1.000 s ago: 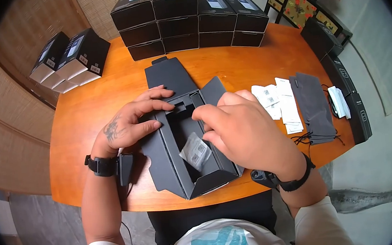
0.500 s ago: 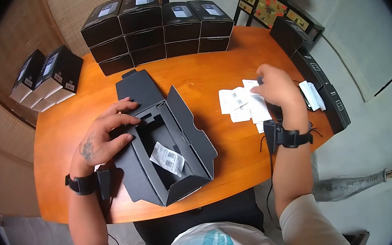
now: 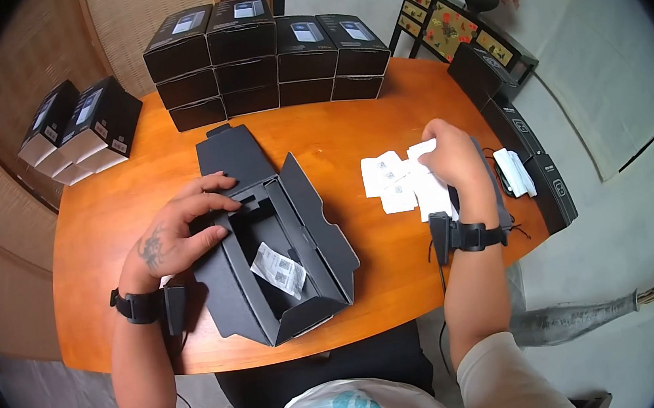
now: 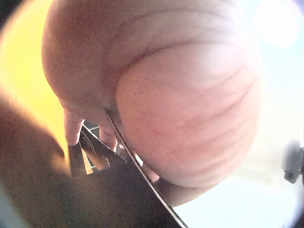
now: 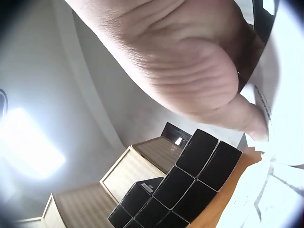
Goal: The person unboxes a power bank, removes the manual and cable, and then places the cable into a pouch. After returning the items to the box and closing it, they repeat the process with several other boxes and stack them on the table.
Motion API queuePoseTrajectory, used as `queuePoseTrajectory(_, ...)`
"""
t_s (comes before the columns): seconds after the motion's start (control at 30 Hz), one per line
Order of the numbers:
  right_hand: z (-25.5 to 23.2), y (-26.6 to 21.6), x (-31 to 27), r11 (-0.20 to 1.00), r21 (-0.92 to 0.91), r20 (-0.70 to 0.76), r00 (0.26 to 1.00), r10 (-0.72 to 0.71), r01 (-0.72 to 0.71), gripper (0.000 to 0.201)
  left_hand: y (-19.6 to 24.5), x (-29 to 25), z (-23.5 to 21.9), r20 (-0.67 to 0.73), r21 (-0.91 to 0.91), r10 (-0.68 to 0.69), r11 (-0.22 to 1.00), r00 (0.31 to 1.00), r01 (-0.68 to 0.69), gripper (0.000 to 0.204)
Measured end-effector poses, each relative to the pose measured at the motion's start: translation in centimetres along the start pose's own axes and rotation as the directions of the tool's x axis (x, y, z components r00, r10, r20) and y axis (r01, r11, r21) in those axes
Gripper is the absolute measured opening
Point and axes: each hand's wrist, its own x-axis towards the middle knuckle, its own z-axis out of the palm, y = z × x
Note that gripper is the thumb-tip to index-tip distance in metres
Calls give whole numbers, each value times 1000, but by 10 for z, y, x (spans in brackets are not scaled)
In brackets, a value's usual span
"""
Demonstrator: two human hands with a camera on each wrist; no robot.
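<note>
An open black cardboard box (image 3: 250,292) lies on the table with its flaps spread. Inside is a small packet (image 3: 278,270) with a printed QR label. My left hand (image 3: 175,236) grips the box's left side near its far end, thumb and fingertips over the edge; in the left wrist view the palm hides most of this. To the right, my right hand (image 3: 453,155) is over a stack of slim white leaflets (image 3: 431,193), pinching one at its far end. The right wrist view shows the thumb (image 5: 256,126) against white paper.
White cards (image 3: 388,174) with QR codes lie left of the leaflets. A dark grey pouch (image 3: 492,179) is partly hidden by the right forearm. Stacked black boxes (image 3: 245,69) line the far edge, more boxes (image 3: 100,128) at far left and long black ones (image 3: 514,128) along the right.
My right hand has left the box's interior and moved right to the leaflets. The right flap now stands out to the side. My left hand stays on the box; the head view has shifted.
</note>
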Motion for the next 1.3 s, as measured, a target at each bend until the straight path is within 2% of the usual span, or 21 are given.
queuePoseTrajectory(0.1,0,10,6,999,-19,-64,997,-52,51,33,-2,-1,0,4,-14,-1,1000,1000,1,33)
queuePoseTrajectory(0.2,0,10,8,998,62,-106,994,7,-1,31,-2,0,1,7,-19,-4,1000,1000,4,33)
queuePoseTrajectory(0.3,-3,4,4,996,86,-77,996,43,-36,36,-3,0,0,11,-17,1,1000,1000,-1,33)
queuePoseTrajectory(0.4,0,12,1,998,-44,-9,999,-39,38,46,-2,1,0,12,-6,4,1000,1000,-4,35)
queuePoseTrajectory(0.5,9,13,4,985,-132,122,988,-97,113,56,-1,1,1,11,-17,-5,1000,1000,5,34)
queuePoseTrajectory(0.6,12,3,2,978,-177,166,983,-81,110,60,-2,1,1,12,-22,-3,1000,1000,3,34)
queuePoseTrajectory(0.7,15,1,3,987,-150,155,987,-32,56,58,-1,1,1,13,-12,-1,1000,1000,1,34)
queuePoseTrajectory(0.8,23,13,10,986,-107,86,989,-119,128,57,-1,1,1,13,5,2,1000,1000,-2,34)
queuePoseTrajectory(0.9,12,11,8,988,10,179,972,-155,156,51,0,0,1,13,24,12,1000,1000,-12,34)
queuePoseTrajectory(0.97,4,16,4,962,195,53,977,-207,193,49,1,-1,0,12,19,26,999,1000,-26,34)
queuePoseTrajectory(1.0,1,15,0,933,283,-11,974,-226,220,47,1,-1,0,12,21,37,999,999,-37,34)
queuePoseTrajectory(1.03,-1,11,-3,824,517,-72,971,-228,231,49,0,0,0,12,22,45,999,999,-46,34)
queuePoseTrajectory(1.07,-4,5,-7,657,715,-127,969,-212,238,51,0,0,0,13,25,53,998,999,-53,34)
queuePoseTrajectory(1.1,-6,-7,-16,479,827,-208,951,-227,295,56,0,0,-1,20,11,38,999,999,-39,35)
queuePoseTrajectory(1.13,-8,-15,-23,303,911,-203,944,-259,279,58,1,0,-1,27,-2,23,1000,999,-23,35)
queuePoseTrajectory(1.2,10,-34,-28,-100,960,-279,873,-400,261,60,2,0,-2,40,-14,12,1000,999,-11,35)
queuePoseTrajectory(1.27,19,-61,-54,23,971,-194,841,-505,238,60,1,0,-3,48,-6,19,1000,999,-19,36)
queuePoseTrajectory(1.3,22,-78,-74,45,967,-185,812,-554,252,57,1,0,-3,50,-7,23,1000,998,-23,36)
